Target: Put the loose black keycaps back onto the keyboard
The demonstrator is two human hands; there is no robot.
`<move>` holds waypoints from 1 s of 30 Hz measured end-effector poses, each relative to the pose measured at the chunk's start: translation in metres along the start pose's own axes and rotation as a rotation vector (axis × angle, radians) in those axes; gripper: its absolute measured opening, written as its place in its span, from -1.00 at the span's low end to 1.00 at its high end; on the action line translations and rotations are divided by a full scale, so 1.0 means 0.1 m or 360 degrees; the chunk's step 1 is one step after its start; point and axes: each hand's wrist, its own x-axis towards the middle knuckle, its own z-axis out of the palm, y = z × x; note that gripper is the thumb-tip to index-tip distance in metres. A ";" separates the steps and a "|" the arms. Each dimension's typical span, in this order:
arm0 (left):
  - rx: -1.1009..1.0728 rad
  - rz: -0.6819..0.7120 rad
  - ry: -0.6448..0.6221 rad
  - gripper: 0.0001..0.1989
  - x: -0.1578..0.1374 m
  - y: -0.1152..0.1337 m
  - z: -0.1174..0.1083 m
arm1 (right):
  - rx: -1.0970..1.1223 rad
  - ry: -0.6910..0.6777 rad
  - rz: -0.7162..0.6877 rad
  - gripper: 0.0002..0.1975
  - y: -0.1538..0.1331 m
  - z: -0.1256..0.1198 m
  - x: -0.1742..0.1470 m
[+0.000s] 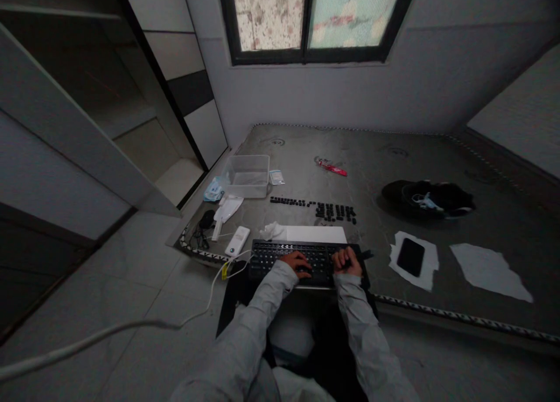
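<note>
A black keyboard (266,262) lies at the near edge of the grey mattress, many of its key positions showing as bare small spots. My left hand (298,264) rests on the middle of it, fingers stretched out over the keys. At the keyboard's right end my right hand (347,264) is closed around a slim dark tool (366,254), whose end sticks out to the right; its exact kind is unclear. Loose black keycaps (336,211) are laid out in rows behind the keyboard. Between them are a white sheet (315,234) and a crumpled tissue (273,231).
To the left stand a clear plastic box (247,183), a white power bank (238,241) with a cable, and a black mouse (207,218). A red packet (332,168) lies farther back. On the right are a black shoe (426,199) and a phone (411,257) on paper.
</note>
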 end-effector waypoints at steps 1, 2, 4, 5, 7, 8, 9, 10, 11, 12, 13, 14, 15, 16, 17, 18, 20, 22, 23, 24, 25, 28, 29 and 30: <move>0.0002 -0.0024 0.0022 -0.72 0.00 0.01 0.01 | -0.0048 0.0002 -0.0028 -0.56 0.01 -0.02 -0.04; -0.0002 -0.0045 0.0049 -0.73 -0.01 0.04 0.01 | -0.0105 0.0003 -0.0045 -0.55 0.02 -0.04 -0.07; -0.0037 -0.0092 0.0131 -0.74 -0.03 0.14 -0.01 | -0.0297 0.0018 -0.0035 -0.55 0.03 -0.08 -0.15; -0.0067 -0.0128 0.0186 -0.74 -0.04 0.20 -0.03 | -0.0443 0.0043 -0.0022 -0.56 0.03 -0.09 -0.19; -0.0132 -0.0204 0.0327 -0.74 -0.08 0.33 -0.09 | -0.0805 0.0059 0.0001 -0.59 0.02 -0.11 -0.26; -0.0163 -0.0225 0.0394 -0.73 -0.10 0.40 -0.13 | -0.0995 0.0050 -0.0011 -0.61 0.02 -0.11 -0.30; -0.0191 -0.0224 0.0451 -0.72 -0.12 0.46 -0.17 | -0.1167 0.0029 -0.0050 -0.62 0.01 -0.10 -0.33; -0.0212 -0.0200 0.0500 -0.72 -0.14 0.52 -0.20 | -0.1309 -0.0007 -0.0105 -0.63 0.01 -0.08 -0.37; -0.0226 -0.0160 0.0545 -0.71 -0.15 0.57 -0.24 | -0.1414 -0.0048 -0.0163 -0.64 0.01 -0.04 -0.40; -0.0236 -0.0121 0.0581 -0.69 -0.17 0.61 -0.28 | -0.1476 -0.0077 -0.0221 -0.66 0.01 0.00 -0.44; -0.0245 -0.0095 0.0607 -0.67 -0.19 0.65 -0.31 | -0.1495 -0.0090 -0.0275 -0.68 0.01 0.06 -0.48; -0.0250 -0.0081 0.0623 -0.65 -0.21 0.69 -0.34 | -0.1484 -0.0110 -0.0308 -0.70 0.01 0.11 -0.51; -0.0255 -0.0075 0.0628 -0.62 -0.22 0.72 -0.37 | -0.1460 -0.0132 -0.0319 -0.72 0.01 0.17 -0.54; -0.0259 -0.0071 0.0623 -0.60 -0.24 0.76 -0.40 | -0.1437 -0.0145 -0.0322 -0.74 0.00 0.22 -0.57; -0.0260 -0.0065 0.0614 -0.59 -0.25 0.79 -0.42 | -0.1425 -0.0154 -0.0323 -0.75 -0.01 0.27 -0.60; -0.0257 -0.0054 0.0609 -0.58 -0.26 0.83 -0.45 | -0.1427 -0.0165 -0.0318 -0.77 -0.02 0.32 -0.62; -0.0254 -0.0031 0.0614 -0.59 -0.27 0.91 -0.50 | -0.1445 -0.0192 -0.0296 -0.79 -0.06 0.39 -0.66; -0.0270 -0.0035 0.0633 -0.60 -0.27 0.98 -0.54 | -0.1456 -0.0221 -0.0283 -0.79 -0.10 0.44 -0.68; -0.0281 -0.0040 0.0650 -0.61 -0.27 1.00 -0.55 | -0.1460 -0.0235 -0.0282 -0.78 -0.12 0.46 -0.69; -0.0293 -0.0044 0.0669 -0.61 -0.27 1.03 -0.56 | -0.1464 -0.0248 -0.0281 -0.78 -0.14 0.48 -0.69; -0.0303 -0.0044 0.0688 -0.61 -0.26 1.05 -0.57 | -0.1472 -0.0258 -0.0277 -0.78 -0.16 0.50 -0.70; -0.0324 -0.0035 0.0728 -0.60 -0.26 1.07 -0.57 | -0.1501 -0.0293 -0.0235 -0.76 -0.21 0.52 -0.71; -0.0333 -0.0036 0.0736 -0.59 -0.26 1.08 -0.57 | -0.1515 -0.0313 -0.0220 -0.74 -0.22 0.53 -0.71; -0.0343 -0.0037 0.0743 -0.58 -0.26 1.08 -0.56 | -0.1534 -0.0333 -0.0210 -0.73 -0.24 0.53 -0.72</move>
